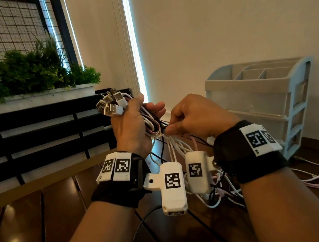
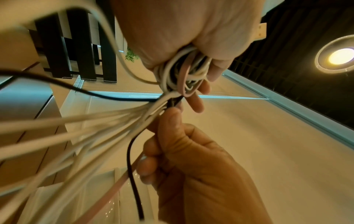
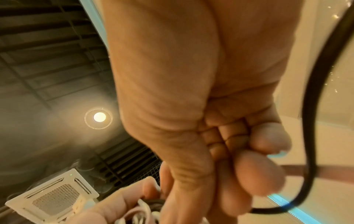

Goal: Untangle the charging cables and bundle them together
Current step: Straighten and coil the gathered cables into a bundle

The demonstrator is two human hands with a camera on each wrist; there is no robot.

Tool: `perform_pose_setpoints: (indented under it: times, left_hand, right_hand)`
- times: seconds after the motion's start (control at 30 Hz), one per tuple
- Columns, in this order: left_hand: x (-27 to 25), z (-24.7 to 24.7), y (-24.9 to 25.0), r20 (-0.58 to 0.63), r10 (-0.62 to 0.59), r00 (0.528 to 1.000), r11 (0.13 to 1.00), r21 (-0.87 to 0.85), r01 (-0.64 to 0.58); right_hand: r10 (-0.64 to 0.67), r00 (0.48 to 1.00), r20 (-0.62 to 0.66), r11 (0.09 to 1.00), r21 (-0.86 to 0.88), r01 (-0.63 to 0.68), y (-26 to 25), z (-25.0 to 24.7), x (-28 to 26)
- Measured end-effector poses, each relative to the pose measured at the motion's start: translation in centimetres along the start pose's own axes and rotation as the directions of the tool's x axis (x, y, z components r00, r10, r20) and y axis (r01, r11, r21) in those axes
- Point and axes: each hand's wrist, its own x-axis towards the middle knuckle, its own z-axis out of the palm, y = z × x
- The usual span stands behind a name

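Left hand (image 1: 132, 129) fisted round the cables (image 1: 150, 122) at frame centre, held above the table (image 1: 34, 220); right hand (image 1: 193, 117) just beside it, pinching strands where they leave the fist. Step looks like gathering: plugs (image 1: 110, 104) already collected, tails loose. Next move likely calls for running the pinch down the strands and drawing tails free. Bundle's long axis near upright, plugs pointing to upper left, tails trailing to lower right by the organizer (image 1: 260, 104).
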Motion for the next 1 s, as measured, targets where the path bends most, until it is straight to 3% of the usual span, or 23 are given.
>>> perform_pose_setpoints:
  times: [0.13,0.33,0.57,0.73,0.83,1.0]
  left_hand:
    - [-0.3,0.1,-0.3,-0.033,0.008,0.999,0.999,-0.043,-0.010]
    - [-0.7,0.3,0.7,0.036,0.007,0.999,0.988,-0.153,-0.002]
    - [-0.9,0.4,1.2,0.033,0.013,0.999,0.990,-0.144,-0.008]
    - [-1.2,0.5,0.8,0.021,0.095,0.995,0.995,-0.037,-0.094]
    - [-1.4,0.3,0.6,0.070,0.134,0.988,0.990,0.040,-0.137]
    - [-1.3,0.0,0.6,0.179,0.151,0.972,0.981,0.097,-0.170]
  right_hand:
    - [0.022,1.000,-0.005,1.000,0.006,-0.022,0.0,0.6,0.1]
    - [0.100,0.995,0.025,0.961,0.256,-0.104,-0.3,1.0,0.2]
    - [0.051,0.992,0.116,0.932,0.350,-0.089,-0.2,0.9,-0.1]
    - [0.030,0.994,0.109,0.974,0.221,-0.054,0.7,0.5,0.0]
    - [-0.029,0.999,0.033,0.943,0.333,0.016,1.1,0.1,0.0]
    - [-0.147,0.940,0.309,0.959,0.276,0.059,1.1,1.4,0.0]
